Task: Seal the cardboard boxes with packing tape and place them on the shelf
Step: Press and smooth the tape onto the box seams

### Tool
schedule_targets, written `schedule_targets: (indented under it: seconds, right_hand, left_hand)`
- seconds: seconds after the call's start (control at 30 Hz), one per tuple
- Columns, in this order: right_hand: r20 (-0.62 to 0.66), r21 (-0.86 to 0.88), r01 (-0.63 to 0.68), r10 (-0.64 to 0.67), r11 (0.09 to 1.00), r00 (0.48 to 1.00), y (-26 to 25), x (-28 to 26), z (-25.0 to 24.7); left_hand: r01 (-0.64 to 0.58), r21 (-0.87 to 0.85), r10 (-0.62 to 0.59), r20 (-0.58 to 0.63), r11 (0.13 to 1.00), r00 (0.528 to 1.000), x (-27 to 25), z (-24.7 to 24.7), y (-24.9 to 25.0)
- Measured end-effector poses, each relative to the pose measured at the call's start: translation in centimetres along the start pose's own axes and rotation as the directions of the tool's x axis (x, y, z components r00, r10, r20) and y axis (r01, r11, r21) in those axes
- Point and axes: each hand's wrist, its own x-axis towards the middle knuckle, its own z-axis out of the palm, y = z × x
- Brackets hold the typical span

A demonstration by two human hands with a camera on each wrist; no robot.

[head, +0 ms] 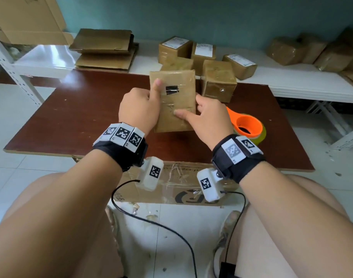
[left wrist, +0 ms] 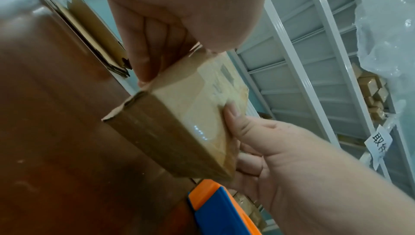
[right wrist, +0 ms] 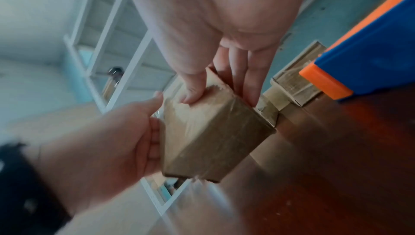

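A small taped cardboard box (head: 177,85) with a black patch on its top face is held above the brown table (head: 75,117). My left hand (head: 140,108) grips its left side, thumb on top. Gripping the right side is my right hand (head: 207,117), thumb lying across the top face. The same box (left wrist: 179,128) shows in the left wrist view, held between both hands. In the right wrist view the box (right wrist: 209,137) is pinched from both sides. An orange tape dispenser (head: 247,125) with a tape roll lies on the table just right of my right hand.
Another taped box (head: 218,83) stands on the table behind the held one. Several sealed boxes (head: 203,53) sit on the white shelf (head: 292,81) beyond. Flattened cardboard (head: 105,49) is stacked at the back left. A large cardboard box (head: 179,183) sits under the table's near edge.
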Motion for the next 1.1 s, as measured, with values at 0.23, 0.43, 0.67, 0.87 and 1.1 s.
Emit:
schedule_targets:
  seconds: [0.23,0.43,0.67,0.87,1.1]
  right_hand:
    - [0.197,-0.009,-0.059,0.060,0.998,0.978,0.3,0.4,0.4]
    - [0.014,-0.137,-0.003,0.004,0.991,1.000,-0.1,-0.9,0.8]
    - [-0.041,-0.123,-0.039,0.034,0.992,0.999,0.0,0.8,-1.3]
    - [-0.007,-0.146,-0.037,0.037,0.989,0.999,-1.1,-0.4,-1.1]
    - [0.020,-0.173,0.003,0.000,0.985,1.000,-0.6,-0.3,-1.3]
  left_hand:
    - [0.031,0.176,-0.053,0.121,0.984,0.991,0.2,-0.1,-1.0]
    - [-0.058,0.171,0.048,0.065,0.983,0.997,0.0,-0.4,0.1]
    - [-0.102,0.043,0.093,0.179,0.994,0.979,-0.5,0.0,-0.3]
    - [-0.183,-0.078,0.194,0.169,0.980,0.966,-0.4,-0.4,-0.7]
    - [-0.135,-0.247,0.195,0.238,0.960,0.951,0.1,-1.6,-1.2]
